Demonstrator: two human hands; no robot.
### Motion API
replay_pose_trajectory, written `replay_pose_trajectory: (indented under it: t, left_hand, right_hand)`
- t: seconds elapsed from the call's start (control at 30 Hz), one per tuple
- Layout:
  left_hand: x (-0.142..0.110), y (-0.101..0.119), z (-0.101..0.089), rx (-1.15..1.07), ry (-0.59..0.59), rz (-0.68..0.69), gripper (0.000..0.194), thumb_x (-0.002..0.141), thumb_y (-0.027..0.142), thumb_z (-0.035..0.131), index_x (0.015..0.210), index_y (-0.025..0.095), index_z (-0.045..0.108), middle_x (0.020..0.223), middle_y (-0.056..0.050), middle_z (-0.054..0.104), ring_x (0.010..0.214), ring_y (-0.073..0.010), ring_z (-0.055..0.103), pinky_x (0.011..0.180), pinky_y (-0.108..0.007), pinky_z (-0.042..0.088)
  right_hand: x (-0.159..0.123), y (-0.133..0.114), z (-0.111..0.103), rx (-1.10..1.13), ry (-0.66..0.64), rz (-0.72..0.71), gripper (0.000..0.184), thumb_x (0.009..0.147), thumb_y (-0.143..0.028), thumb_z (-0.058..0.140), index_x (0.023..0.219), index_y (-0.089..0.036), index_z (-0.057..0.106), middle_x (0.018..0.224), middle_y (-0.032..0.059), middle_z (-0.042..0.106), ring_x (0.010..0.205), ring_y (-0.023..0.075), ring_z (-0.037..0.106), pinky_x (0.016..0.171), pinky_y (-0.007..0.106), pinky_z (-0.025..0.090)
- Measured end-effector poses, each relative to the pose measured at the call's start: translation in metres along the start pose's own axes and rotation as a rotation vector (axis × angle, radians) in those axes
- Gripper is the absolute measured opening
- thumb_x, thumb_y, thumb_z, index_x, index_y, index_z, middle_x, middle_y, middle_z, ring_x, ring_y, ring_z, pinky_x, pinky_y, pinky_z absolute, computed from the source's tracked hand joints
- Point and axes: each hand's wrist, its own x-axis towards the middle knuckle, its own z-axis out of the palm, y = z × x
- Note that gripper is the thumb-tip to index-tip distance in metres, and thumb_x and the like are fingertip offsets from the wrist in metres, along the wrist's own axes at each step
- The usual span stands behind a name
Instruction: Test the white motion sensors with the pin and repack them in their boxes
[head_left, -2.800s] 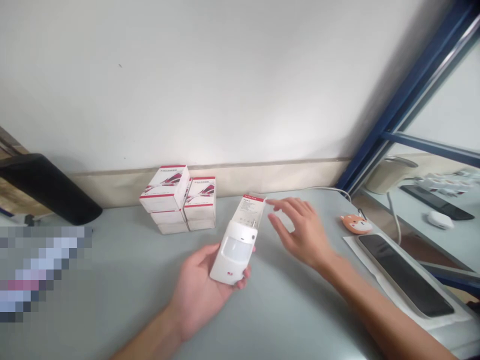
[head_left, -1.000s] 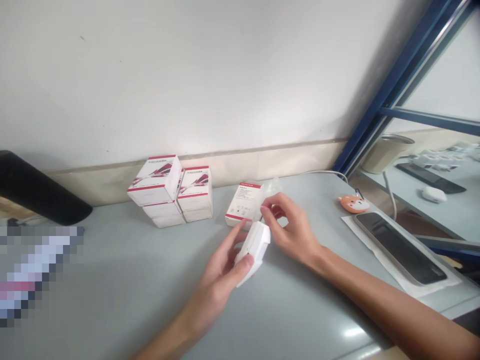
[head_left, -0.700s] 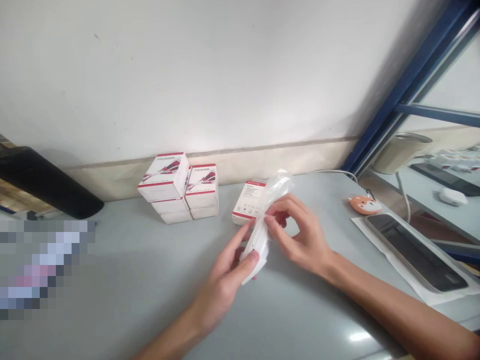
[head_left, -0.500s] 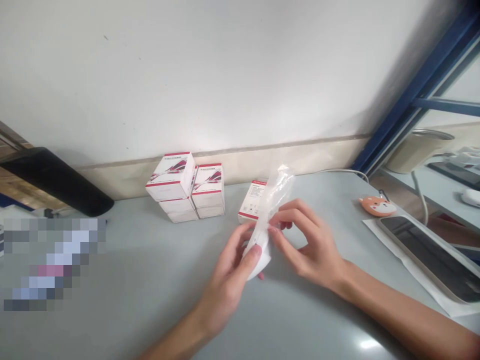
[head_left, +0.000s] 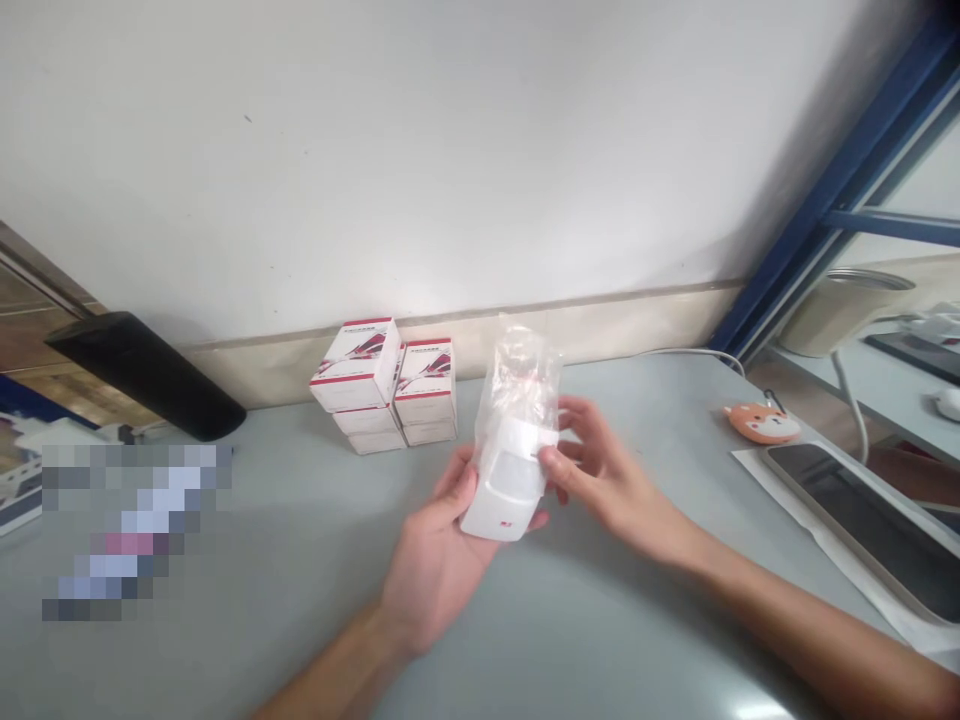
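A white motion sensor (head_left: 504,505) with a curved lens window and a small red mark faces me, partly inside a clear plastic bag (head_left: 519,375). My left hand (head_left: 442,540) supports it from below, thumb on its left edge and fingers behind. My right hand (head_left: 592,465) pinches the right edge of the sensor and bag between thumb and fingers. The bag's loose upper end stands up above the sensor. Behind the bag, the small red-and-white box is hidden from sight.
Several white boxes with red trim (head_left: 356,365) are stacked against the wall at centre left. A black cylindrical object (head_left: 150,375) leans at far left, near a blurred-out patch. On the right lie an orange animal-face case (head_left: 763,422) and a phone (head_left: 862,520) on white paper.
The sensor has been turned from edge-on to face me, and the bag now spreads upright. My right hand has shifted to its right edge. The view has moved slightly.
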Motion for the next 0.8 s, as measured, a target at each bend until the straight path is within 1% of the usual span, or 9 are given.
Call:
replay_pose_trajectory:
  t: [0.07,0.1,0.2,0.33,0.43,0.53,0.6,0.7,0.8]
  left_hand:
    - [0.002,0.0,-0.004,0.075,-0.009,0.025,0.028,0.106,0.042,0.055,0.124,0.023,0.064,0.141,-0.01,0.066,0.131,-0.0319,0.06,0.11,-0.05,0.044]
    - [0.003,-0.001,-0.007,0.129,-0.002,0.049,0.028,0.105,0.042,0.057,0.126,0.024,0.063,0.14,-0.009,0.067,0.132,-0.0309,0.059,0.11,-0.047,0.044]
    - [0.008,-0.003,-0.014,0.32,0.044,0.121,0.03,0.102,0.041,0.063,0.129,0.027,0.063,0.141,-0.008,0.067,0.131,-0.0288,0.06,0.108,-0.041,0.044]
    - [0.014,-0.005,-0.019,0.534,0.078,0.225,0.033,0.096,0.035,0.073,0.126,0.024,0.067,0.139,-0.009,0.069,0.131,-0.0289,0.061,0.108,-0.038,0.046]
    - [0.014,-0.005,-0.018,0.582,0.104,0.259,0.037,0.09,0.026,0.077,0.126,0.022,0.069,0.137,-0.011,0.07,0.132,-0.0307,0.061,0.11,-0.039,0.047]
    - [0.009,-0.004,-0.015,0.597,0.098,0.335,0.056,0.086,0.016,0.077,0.139,0.024,0.063,0.148,-0.011,0.063,0.141,-0.0318,0.054,0.116,-0.039,0.043]
    - [0.006,-0.003,-0.014,0.621,0.077,0.38,0.062,0.087,0.017,0.077,0.146,0.025,0.058,0.153,-0.011,0.059,0.144,-0.0323,0.052,0.119,-0.039,0.04]
    - [0.009,-0.003,-0.019,0.706,0.064,0.366,0.056,0.092,0.027,0.076,0.145,0.025,0.06,0.15,-0.012,0.061,0.138,-0.033,0.057,0.115,-0.04,0.044]
    - [0.016,-0.002,-0.031,0.85,0.027,0.321,0.05,0.094,0.035,0.073,0.142,0.025,0.062,0.145,-0.012,0.065,0.132,-0.0332,0.062,0.111,-0.041,0.048]
  right_hand:
    - [0.005,0.004,-0.004,0.012,-0.151,0.048,0.042,0.102,-0.059,0.058,0.124,-0.024,0.059,0.102,0.0047,0.068,0.079,0.0172,0.067,0.066,0.031,0.057]
    - [0.007,0.006,-0.007,-0.016,-0.182,0.03,0.042,0.103,-0.06,0.055,0.119,-0.022,0.063,0.099,0.0051,0.069,0.082,0.0181,0.066,0.07,0.031,0.057]
    - [0.011,0.005,-0.016,-0.15,-0.17,-0.079,0.038,0.103,-0.058,0.055,0.11,-0.022,0.068,0.102,0.0053,0.071,0.092,0.0204,0.065,0.082,0.034,0.056]
    - [0.014,-0.004,-0.027,-0.295,-0.168,-0.158,0.029,0.099,-0.051,0.067,0.106,-0.023,0.067,0.098,0.002,0.07,0.084,0.0172,0.062,0.078,0.03,0.052]
    - [0.014,-0.006,-0.032,-0.374,-0.197,-0.139,0.028,0.097,-0.05,0.069,0.105,-0.024,0.066,0.092,0.0002,0.068,0.078,0.0155,0.059,0.074,0.029,0.05]
    - [0.014,-0.001,-0.035,-0.528,-0.247,-0.085,0.031,0.096,-0.054,0.069,0.102,-0.024,0.066,0.085,-0.0009,0.065,0.075,0.0161,0.057,0.071,0.03,0.048]
    - [0.014,0.004,-0.036,-0.627,-0.289,-0.067,0.033,0.096,-0.056,0.068,0.099,-0.024,0.065,0.084,-0.001,0.065,0.072,0.016,0.056,0.068,0.029,0.046]
    - [0.014,0.006,-0.036,-0.698,-0.347,-0.077,0.034,0.099,-0.058,0.063,0.101,-0.024,0.065,0.086,-0.0004,0.067,0.072,0.0162,0.057,0.067,0.029,0.043]
    - [0.013,0.002,-0.037,-0.737,-0.386,-0.095,0.036,0.098,-0.059,0.063,0.105,-0.024,0.065,0.093,0.0012,0.07,0.074,0.0172,0.059,0.068,0.029,0.042]
